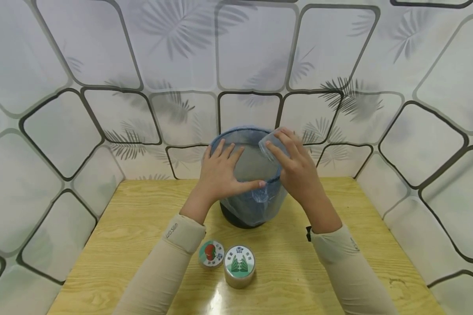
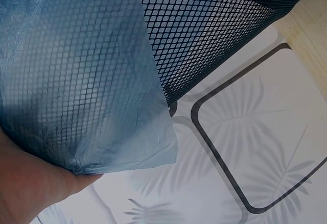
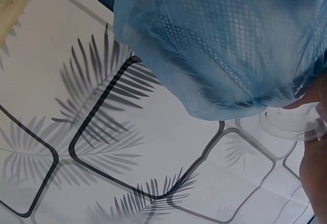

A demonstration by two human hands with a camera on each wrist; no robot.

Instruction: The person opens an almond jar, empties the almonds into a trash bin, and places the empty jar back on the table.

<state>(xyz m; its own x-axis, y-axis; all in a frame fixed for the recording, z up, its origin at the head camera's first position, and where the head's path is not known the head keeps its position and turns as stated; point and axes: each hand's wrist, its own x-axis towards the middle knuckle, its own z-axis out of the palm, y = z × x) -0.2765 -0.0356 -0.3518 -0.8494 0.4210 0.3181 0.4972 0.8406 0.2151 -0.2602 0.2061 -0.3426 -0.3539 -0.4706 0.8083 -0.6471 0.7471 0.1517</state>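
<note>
A black mesh bin point(image 2: 199, 25) stands at the back of the table, lined with a translucent blue bag point(image 1: 256, 203) folded over its rim. My left hand point(image 1: 220, 173) rests at the bin's left and front rim, fingers spread and thumb stretched across the front edge. In the left wrist view the thumb lies along the bag's edge. Over the right side of the rim, my right hand point(image 1: 299, 168) holds a clear plastic cup point(image 1: 273, 143), tilted toward the inside of the bin. The same cup point(image 3: 291, 123) shows partly in the right wrist view, beside the bag.
Nearer the front stands a short round jar point(image 1: 239, 266) with a green picture label on top. Left of it is a round lid point(image 1: 211, 253) with a red picture. The wooden table point(image 1: 142, 210) is enclosed by patterned fabric walls point(image 1: 181, 118) at the back and sides.
</note>
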